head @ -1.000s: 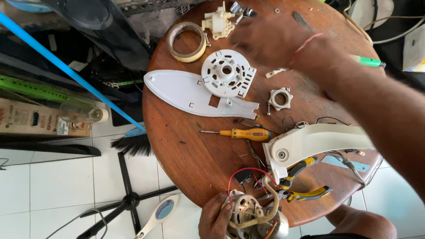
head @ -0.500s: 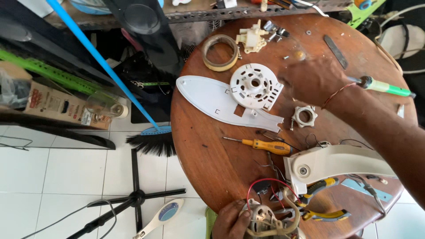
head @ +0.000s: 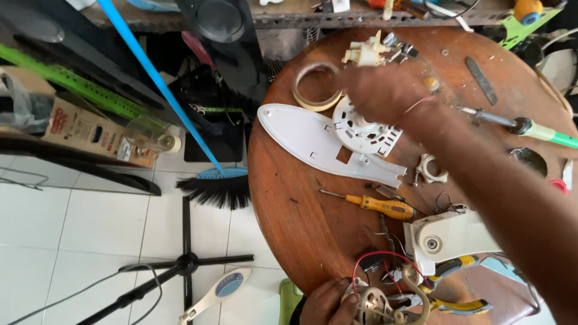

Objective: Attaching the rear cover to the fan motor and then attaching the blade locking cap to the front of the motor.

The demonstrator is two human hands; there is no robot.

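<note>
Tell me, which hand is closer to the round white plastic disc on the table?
The right hand. It hovers directly over the round white disc, covering its top edge. The left hand is far off at the table's near edge, holding the motor part.

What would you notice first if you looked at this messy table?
First, the round wooden table strewn with small parts, and the right hand stretched across it above a round white plastic disc near the far side. The left hand at the near edge holds a small motor with red wires. A yellow screwdriver lies in the middle, and a blue-handled broom leans beside the table.
</note>
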